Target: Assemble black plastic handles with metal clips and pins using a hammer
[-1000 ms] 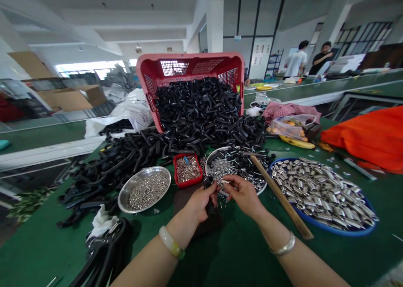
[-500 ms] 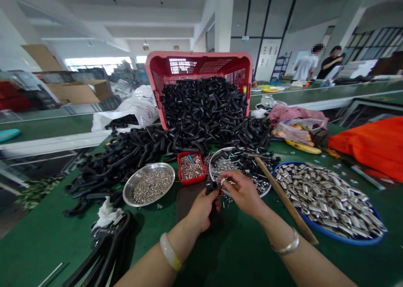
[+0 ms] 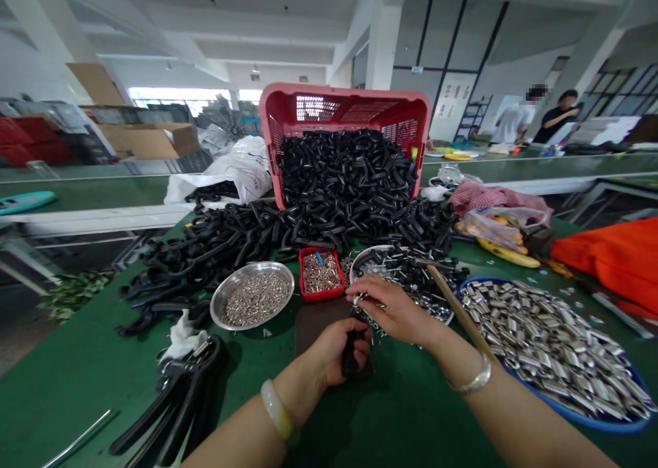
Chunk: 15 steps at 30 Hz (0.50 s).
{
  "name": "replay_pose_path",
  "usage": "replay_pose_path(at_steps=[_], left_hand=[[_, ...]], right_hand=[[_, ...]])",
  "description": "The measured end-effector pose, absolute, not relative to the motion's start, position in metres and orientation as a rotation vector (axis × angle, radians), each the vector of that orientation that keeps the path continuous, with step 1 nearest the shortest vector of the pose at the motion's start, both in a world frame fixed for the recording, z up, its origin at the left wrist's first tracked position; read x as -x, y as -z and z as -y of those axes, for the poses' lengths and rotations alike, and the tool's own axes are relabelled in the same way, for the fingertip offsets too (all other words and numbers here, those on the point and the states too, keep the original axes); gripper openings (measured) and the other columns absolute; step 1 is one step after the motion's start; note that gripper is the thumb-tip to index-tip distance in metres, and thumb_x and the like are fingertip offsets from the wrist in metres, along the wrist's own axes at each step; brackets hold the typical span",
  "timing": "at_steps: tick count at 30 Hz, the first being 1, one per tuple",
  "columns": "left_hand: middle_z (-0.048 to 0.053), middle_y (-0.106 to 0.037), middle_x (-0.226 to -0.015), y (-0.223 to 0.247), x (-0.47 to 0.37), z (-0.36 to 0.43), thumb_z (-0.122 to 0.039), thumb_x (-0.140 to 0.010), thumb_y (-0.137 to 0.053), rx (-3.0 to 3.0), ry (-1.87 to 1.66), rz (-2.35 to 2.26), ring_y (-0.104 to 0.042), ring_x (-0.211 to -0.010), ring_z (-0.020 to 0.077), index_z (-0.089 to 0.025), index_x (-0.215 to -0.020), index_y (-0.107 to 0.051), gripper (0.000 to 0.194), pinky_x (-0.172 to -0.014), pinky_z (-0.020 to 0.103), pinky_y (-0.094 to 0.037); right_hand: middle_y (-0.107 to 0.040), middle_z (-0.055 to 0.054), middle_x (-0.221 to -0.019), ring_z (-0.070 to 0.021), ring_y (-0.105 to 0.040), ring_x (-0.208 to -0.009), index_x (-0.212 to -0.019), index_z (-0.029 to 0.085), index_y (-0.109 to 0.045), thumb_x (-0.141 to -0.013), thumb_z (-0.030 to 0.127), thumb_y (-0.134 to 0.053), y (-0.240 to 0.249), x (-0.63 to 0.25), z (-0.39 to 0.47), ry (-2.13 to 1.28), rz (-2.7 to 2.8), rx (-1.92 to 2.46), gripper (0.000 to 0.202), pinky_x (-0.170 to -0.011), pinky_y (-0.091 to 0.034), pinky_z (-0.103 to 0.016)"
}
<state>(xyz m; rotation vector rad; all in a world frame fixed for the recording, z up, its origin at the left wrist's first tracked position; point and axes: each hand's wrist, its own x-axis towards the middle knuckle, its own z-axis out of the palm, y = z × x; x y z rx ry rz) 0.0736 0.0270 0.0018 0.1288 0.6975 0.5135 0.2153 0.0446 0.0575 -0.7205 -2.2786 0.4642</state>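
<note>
My left hand (image 3: 329, 351) is wrapped round a short black plastic part (image 3: 350, 360), held upright over a dark brown pad (image 3: 309, 324). Just above it, my right hand (image 3: 398, 312) pinches a small shiny metal piece (image 3: 360, 297), its exact kind too small to make out. Beyond the hands stand a red tray (image 3: 340, 291) of small metal pins and a white bowl (image 3: 356, 266) holding bolts, nuts and black knobs. A steel bowl (image 3: 216, 315) of small metal pieces sits to the left of the pad.
A pink crate (image 3: 270, 146) lies tipped, spilling black parts (image 3: 349, 173). On the right, a wooden stick (image 3: 465, 317) lies by a blue basin (image 3: 570, 416) of metal springs. Black-handled frames (image 3: 190, 379) are at front left. Bananas (image 3: 508, 254) and orange cloth (image 3: 611, 255) are farther right.
My left hand has tilted and lowered the black part, its fingers now wrapped further round it. My right hand stays close above, still pinching small metal. The view has shifted slightly left.
</note>
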Motion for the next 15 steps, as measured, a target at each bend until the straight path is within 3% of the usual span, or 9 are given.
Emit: replay_pose_path(at_steps=[6, 10, 13, 15], left_hand=[[-0.007, -0.028, -0.049, -0.002, -0.067, -0.029, -0.022, -0.074, -0.046, -0.141, -0.426, -0.648, -0.029, -0.036, 0.0, -0.011, -0.066, -0.044, 0.014, -0.032, 0.006, -0.023], [-0.005, -0.033, -0.057, -0.001, -0.057, -0.025, -0.011, -0.067, -0.049, -0.287, -0.47, -0.507, -0.028, -0.039, 0.0004, -0.013, -0.071, -0.044, 0.007, -0.033, 0.008, -0.019], [-0.003, -0.038, -0.067, -0.001, -0.05, -0.023, -0.01, -0.064, -0.052, -0.327, -0.509, -0.34, -0.029, -0.043, 0.0003, -0.014, -0.082, -0.047, 0.018, -0.037, 0.009, -0.02], [-0.002, -0.04, -0.071, 0.0, -0.047, -0.025, -0.017, -0.066, -0.054, -0.3, -0.528, -0.295, -0.031, -0.045, 0.0012, -0.014, -0.086, -0.047, 0.021, -0.037, 0.009, -0.022]], right_hand=[[-0.058, -0.007, -0.101, -0.0158, -0.051, -0.098, -0.103, 0.019, -0.055, -0.081, 0.011, -0.045, -0.062, -0.216, -0.051, -0.597, 2.393, 0.718, 0.025, -0.087, -0.04, -0.033], [-0.061, -0.005, -0.09, -0.0152, -0.057, -0.085, -0.091, 0.017, -0.06, -0.079, 0.021, -0.05, -0.049, -0.218, -0.064, -1.085, 2.164, 1.0, 0.016, -0.079, -0.045, -0.033], [-0.063, -0.005, -0.092, -0.0151, -0.059, -0.083, -0.096, 0.015, -0.058, -0.075, 0.03, -0.057, -0.03, -0.223, -0.074, -1.476, 1.902, 1.043, 0.026, -0.076, -0.048, -0.031], [-0.062, -0.007, -0.099, -0.0158, -0.06, -0.085, -0.104, 0.016, -0.055, -0.075, 0.034, -0.057, -0.022, -0.231, -0.08, -1.394, 1.796, 1.14, 0.034, -0.074, -0.048, -0.031]])
